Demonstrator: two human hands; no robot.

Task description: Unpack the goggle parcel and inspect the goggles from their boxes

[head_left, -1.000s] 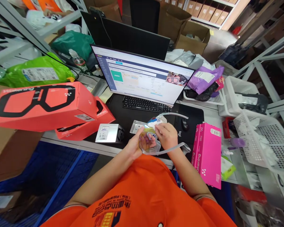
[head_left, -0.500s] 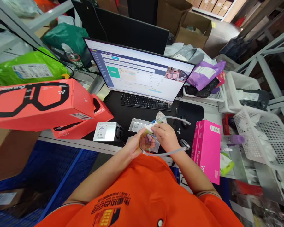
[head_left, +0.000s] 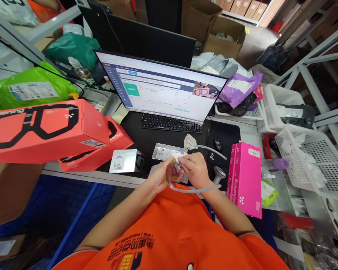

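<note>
My left hand (head_left: pixel 161 175) is closed around one side of a pair of glasses (head_left: pixel 195 191) with clear, curved temples, held just above the desk's front edge. One temple reaches out past the far side of my hands, while the other curves toward my body. My right hand (head_left: pixel 196 169) is closed, its fingertips pressed on a small whitish cloth-like piece (head_left: pixel 178 155) against the lenses. The fingers partly hide the lenses. Just beyond the hands lie a silver open tray (head_left: pixel 163 151) and a crumpled pale piece (head_left: pixel 189 141).
Red boxes (head_left: pixel 47 131) and a small silver-white box (head_left: pixel 127 161) stand to the left. A pink box (head_left: pixel 246 180), a scanner (head_left: pixel 219 174) and a mouse (head_left: pixel 218 144) are on the right. Behind are a keyboard (head_left: pixel 171 123) and monitor (head_left: pixel 157 88); white baskets (head_left: pixel 301 165) stand far right.
The glasses have shifted slightly down and tilted in my hands. My right fingers have moved a little toward the left over the lenses. The camera view has shifted slightly.
</note>
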